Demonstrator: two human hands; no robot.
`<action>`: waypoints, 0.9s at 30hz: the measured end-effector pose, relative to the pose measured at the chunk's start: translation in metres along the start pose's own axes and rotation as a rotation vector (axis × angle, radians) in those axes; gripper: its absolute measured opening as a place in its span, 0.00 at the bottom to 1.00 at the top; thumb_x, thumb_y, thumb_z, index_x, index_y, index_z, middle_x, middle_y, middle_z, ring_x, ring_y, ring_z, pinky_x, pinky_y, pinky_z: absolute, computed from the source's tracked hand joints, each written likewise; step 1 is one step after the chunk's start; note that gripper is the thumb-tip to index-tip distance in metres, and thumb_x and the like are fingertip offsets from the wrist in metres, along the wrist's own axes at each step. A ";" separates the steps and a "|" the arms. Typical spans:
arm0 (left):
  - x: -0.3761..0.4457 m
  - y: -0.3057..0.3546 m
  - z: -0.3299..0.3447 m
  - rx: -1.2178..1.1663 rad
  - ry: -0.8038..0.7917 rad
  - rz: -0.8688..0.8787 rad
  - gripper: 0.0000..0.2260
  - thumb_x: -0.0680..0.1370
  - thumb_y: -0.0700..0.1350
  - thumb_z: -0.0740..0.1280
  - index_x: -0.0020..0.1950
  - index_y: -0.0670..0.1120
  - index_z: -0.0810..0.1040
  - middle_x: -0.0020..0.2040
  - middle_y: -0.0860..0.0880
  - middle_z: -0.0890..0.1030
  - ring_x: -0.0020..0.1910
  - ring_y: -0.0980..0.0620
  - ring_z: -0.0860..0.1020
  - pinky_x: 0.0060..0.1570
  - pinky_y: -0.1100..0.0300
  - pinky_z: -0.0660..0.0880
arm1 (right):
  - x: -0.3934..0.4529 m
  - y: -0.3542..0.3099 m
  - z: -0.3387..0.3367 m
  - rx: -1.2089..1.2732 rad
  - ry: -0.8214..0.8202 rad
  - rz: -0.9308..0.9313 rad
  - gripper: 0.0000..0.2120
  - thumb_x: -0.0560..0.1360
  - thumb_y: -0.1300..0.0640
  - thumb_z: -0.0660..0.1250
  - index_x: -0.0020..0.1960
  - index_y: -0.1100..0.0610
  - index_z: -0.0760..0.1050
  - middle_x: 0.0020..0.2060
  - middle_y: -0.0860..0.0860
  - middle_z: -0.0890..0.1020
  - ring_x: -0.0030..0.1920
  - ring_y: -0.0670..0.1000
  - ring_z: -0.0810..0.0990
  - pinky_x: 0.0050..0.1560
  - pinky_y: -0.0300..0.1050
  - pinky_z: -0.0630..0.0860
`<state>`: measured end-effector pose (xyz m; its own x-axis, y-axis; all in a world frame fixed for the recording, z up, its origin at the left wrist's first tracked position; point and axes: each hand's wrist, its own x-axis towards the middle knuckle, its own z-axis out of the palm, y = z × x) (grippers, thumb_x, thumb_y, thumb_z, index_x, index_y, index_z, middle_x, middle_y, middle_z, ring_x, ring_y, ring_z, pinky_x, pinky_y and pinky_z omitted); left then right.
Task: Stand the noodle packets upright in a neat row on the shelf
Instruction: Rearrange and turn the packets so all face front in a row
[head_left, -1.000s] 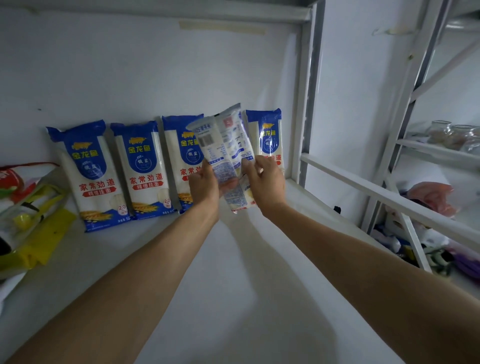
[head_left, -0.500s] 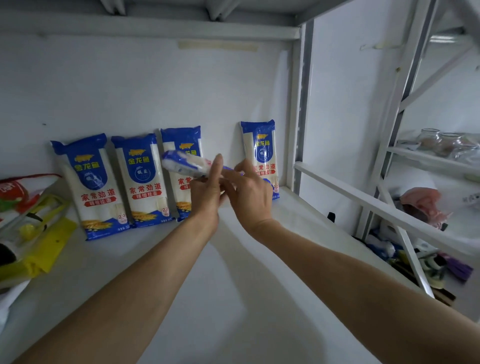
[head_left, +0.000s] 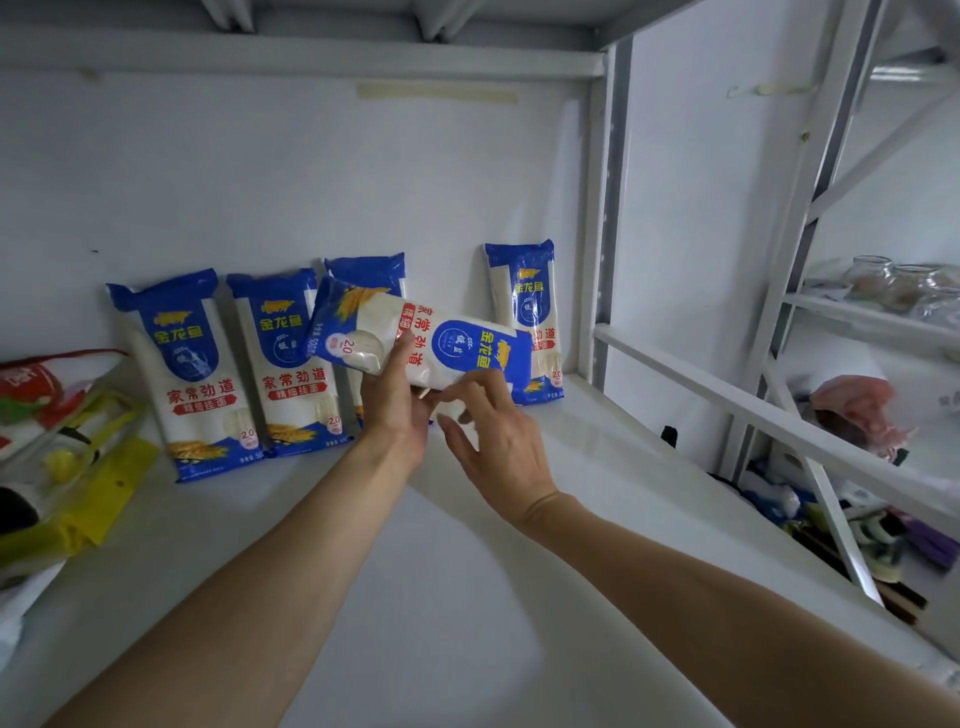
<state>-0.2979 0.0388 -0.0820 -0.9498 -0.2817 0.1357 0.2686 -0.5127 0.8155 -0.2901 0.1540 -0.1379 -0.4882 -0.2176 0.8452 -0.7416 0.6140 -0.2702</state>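
Note:
Several blue-and-white noodle packets lean upright against the shelf's back wall: one at the left (head_left: 189, 374), a second (head_left: 288, 364) beside it, a third (head_left: 363, 270) mostly hidden, and one at the far right (head_left: 524, 312). My left hand (head_left: 397, 405) grips another noodle packet (head_left: 421, 340) from below; it lies almost sideways, front face showing, in front of the gap between the third and right packets. My right hand (head_left: 498, 441) is just below its right end, fingers spread, the fingertips at the packet's underside.
The white shelf board (head_left: 415, 571) stretches toward me. Red and yellow bags (head_left: 67, 457) lie at its left end. A metal upright (head_left: 605, 208) closes the shelf's right side. Further right, another rack (head_left: 857, 322) holds glass jars and clutter.
The held packet has turned from its printed back, upright, through edge-on to front face, lying sideways. My right hand has loosened its hold and opened beneath it.

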 end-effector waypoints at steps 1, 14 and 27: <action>0.002 0.003 -0.001 0.013 -0.005 0.011 0.16 0.77 0.47 0.68 0.65 0.51 0.74 0.59 0.44 0.83 0.54 0.44 0.83 0.50 0.47 0.81 | 0.000 0.000 -0.003 -0.019 0.034 0.045 0.09 0.77 0.53 0.65 0.55 0.55 0.75 0.54 0.51 0.76 0.39 0.50 0.82 0.34 0.47 0.78; 0.017 0.021 0.001 0.072 0.021 0.019 0.11 0.76 0.46 0.70 0.56 0.56 0.76 0.56 0.49 0.84 0.54 0.48 0.83 0.52 0.45 0.80 | 0.027 0.017 0.000 0.926 -0.108 1.411 0.31 0.74 0.30 0.57 0.56 0.58 0.70 0.53 0.56 0.81 0.48 0.55 0.83 0.55 0.53 0.80; -0.004 -0.001 -0.030 0.645 -0.295 0.147 0.17 0.73 0.41 0.72 0.60 0.51 0.78 0.54 0.55 0.83 0.55 0.57 0.81 0.57 0.62 0.76 | 0.051 0.008 0.027 1.492 0.095 1.223 0.19 0.81 0.48 0.59 0.64 0.60 0.74 0.58 0.57 0.82 0.55 0.55 0.82 0.58 0.50 0.78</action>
<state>-0.2892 0.0160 -0.0998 -0.9393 -0.0333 0.3414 0.3354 0.1195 0.9345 -0.3334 0.1270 -0.1094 -0.9826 -0.1705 -0.0742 0.1715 -0.6774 -0.7153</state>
